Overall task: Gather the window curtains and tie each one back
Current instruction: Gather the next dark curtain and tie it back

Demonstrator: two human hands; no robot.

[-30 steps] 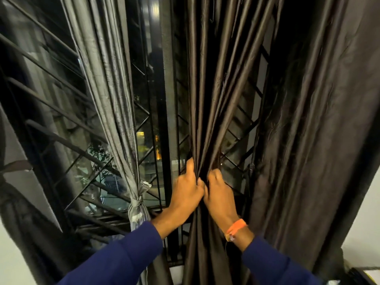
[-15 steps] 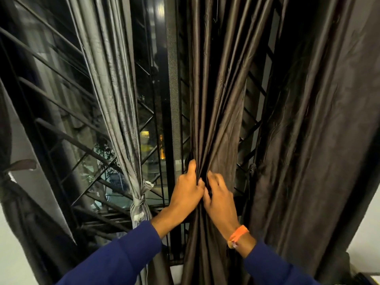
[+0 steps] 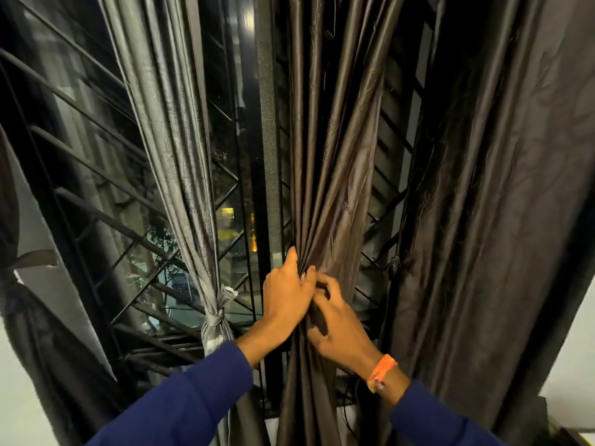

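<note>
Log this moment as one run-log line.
grey curtain: tied | brown curtain: bunched, untied | left hand: grips it | right hand: grips it

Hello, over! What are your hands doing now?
Left hand and right hand grip the brown curtain, bunched, not tied. Grey curtain knotted. Nothing blocking.

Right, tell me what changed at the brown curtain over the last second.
The right hand loosened its hold on the brown curtain and slid a little lower, fingers now spread and curled against the folds. The left hand stayed gripping the gathered bunch at the same spot. The grey curtain remains tied at its knot; the wide dark curtain hangs unchanged.
</note>
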